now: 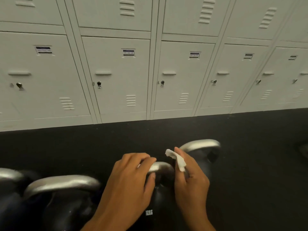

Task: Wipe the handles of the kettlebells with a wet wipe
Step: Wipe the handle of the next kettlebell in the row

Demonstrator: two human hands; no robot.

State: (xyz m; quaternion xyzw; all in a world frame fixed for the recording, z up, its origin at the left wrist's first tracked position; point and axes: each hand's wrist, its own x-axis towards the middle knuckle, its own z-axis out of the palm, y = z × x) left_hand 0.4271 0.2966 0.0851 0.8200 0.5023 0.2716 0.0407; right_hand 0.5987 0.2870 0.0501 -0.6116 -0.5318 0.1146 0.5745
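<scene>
Steadying the 12KG kettlebell (156, 202) handle (160, 167) with a curled left hand (131, 179); right hand (190, 177) pinches the wet wipe (177, 160) at 1 o'clock. Next: rub wipe along handle, I reckon.

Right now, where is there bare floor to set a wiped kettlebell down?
Free: the dark floor between the lockers and the kettlebell row, and the patch right of the right hand, which holds the wipe. Crowded: bottom left, where kettlebells stand close together beside the left hand.
</scene>
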